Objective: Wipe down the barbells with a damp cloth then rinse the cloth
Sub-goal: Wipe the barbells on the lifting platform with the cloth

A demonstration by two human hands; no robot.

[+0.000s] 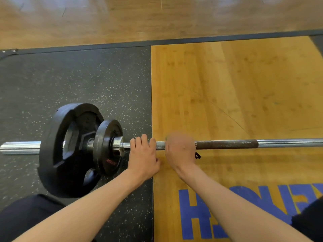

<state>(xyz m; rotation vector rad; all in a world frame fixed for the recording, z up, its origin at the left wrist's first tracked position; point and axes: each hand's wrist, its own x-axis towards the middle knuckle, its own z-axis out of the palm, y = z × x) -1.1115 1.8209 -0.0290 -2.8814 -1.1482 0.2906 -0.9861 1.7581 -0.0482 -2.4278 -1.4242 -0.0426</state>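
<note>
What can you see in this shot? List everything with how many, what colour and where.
barbell: one, chrome with a dark brownish stretch, lying left to right across the floor
large plate: one, black, on the bar's left end
small plate: one, black, just inside the large plate
rubber mat: one, black with white specks, left side
wooden platform: one, yellowish, right side
lettering: blue, on the platform's near part
loop: one, small, black, below the right hand; unclear what it is
left hand: grips the bar beside the plates
right hand: blurred, over the bar; grip unclear
</note>
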